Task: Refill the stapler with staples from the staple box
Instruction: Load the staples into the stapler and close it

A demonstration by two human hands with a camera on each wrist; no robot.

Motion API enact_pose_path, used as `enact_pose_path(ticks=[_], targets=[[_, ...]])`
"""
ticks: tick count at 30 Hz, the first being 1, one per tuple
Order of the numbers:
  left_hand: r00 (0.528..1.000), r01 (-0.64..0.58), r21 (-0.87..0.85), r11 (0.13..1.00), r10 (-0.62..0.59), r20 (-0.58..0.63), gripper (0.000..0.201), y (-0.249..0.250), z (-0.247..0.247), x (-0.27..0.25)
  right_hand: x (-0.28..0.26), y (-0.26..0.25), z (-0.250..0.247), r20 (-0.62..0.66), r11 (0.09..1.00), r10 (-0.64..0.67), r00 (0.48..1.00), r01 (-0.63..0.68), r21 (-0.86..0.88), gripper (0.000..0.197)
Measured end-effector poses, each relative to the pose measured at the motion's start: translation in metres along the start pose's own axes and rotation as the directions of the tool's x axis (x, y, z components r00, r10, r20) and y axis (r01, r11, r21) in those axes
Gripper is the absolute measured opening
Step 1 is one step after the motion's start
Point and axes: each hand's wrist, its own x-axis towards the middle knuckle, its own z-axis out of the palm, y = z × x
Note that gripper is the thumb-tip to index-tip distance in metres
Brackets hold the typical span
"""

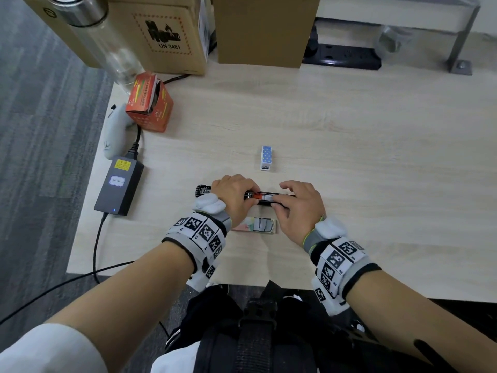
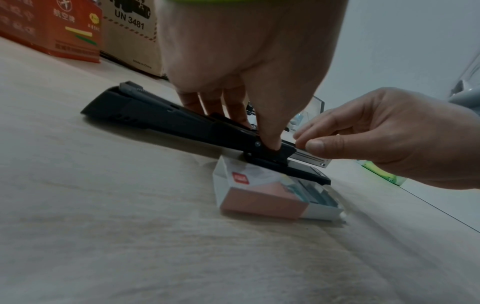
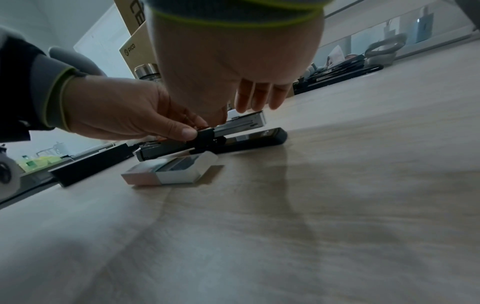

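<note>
A long black stapler (image 1: 282, 196) lies opened flat across the table, its metal magazine (image 2: 310, 159) exposed with an orange pusher (image 1: 256, 196) showing. My left hand (image 1: 251, 199) grips the stapler at the hinge (image 2: 270, 149), thumb on the near side and fingers on the far side. Thumb and forefinger of my right hand (image 1: 278, 205) pinch a short silver staple strip (image 1: 269, 197) at the magazine channel; the other fingers are spread above. The staple box (image 1: 255, 225) lies just in front of the stapler, its tray slid out with staple strips (image 2: 311, 193) showing.
A small blue dotted stapler (image 1: 266, 157) stands behind the hands. At the left are a black power adapter (image 1: 119, 184) with its cable, a white controller (image 1: 114, 130) and an orange carton (image 1: 149, 103). Cardboard boxes (image 1: 263, 28) and a glass bottle (image 1: 107, 36) line the back.
</note>
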Motion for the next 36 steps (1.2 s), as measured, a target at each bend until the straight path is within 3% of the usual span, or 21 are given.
enact_pose_path(ticks=[7,12,17,20,24,31,36], targets=[[1.000,-0.005,-0.007,1.000,0.005,0.000,0.013,0.000,0.000,-0.001,-0.002,-0.001,0.001,0.081,1.000,-0.003,0.997,0.005,-0.023,0.022],[1.000,-0.020,0.019,1.000,0.020,-0.003,0.016,0.001,-0.001,-0.002,-0.003,0.000,0.002,0.050,1.000,-0.003,0.999,0.002,0.007,0.020],[0.983,-0.158,0.065,0.985,0.163,-0.081,0.040,0.003,-0.002,-0.015,-0.011,0.001,-0.007,-0.008,0.997,-0.034,0.999,0.035,0.071,0.009],[0.954,-0.241,0.072,0.968,0.250,-0.165,0.033,0.003,0.001,-0.029,-0.021,0.003,-0.009,0.034,0.994,-0.061,0.998,0.057,0.094,0.007],[0.931,-0.332,0.071,0.941,0.339,-0.137,0.019,0.000,0.012,-0.047,-0.029,0.002,-0.003,0.105,0.993,-0.066,0.992,0.055,0.106,0.003],[0.968,-0.244,0.111,0.963,0.248,-0.027,0.037,-0.003,0.021,-0.050,-0.032,0.000,0.010,0.146,0.995,-0.056,0.988,0.043,0.090,0.013],[0.977,-0.211,0.122,0.970,0.213,0.004,0.031,-0.005,0.022,-0.048,-0.028,-0.007,0.014,0.170,0.996,-0.036,0.985,0.023,0.081,0.018]])
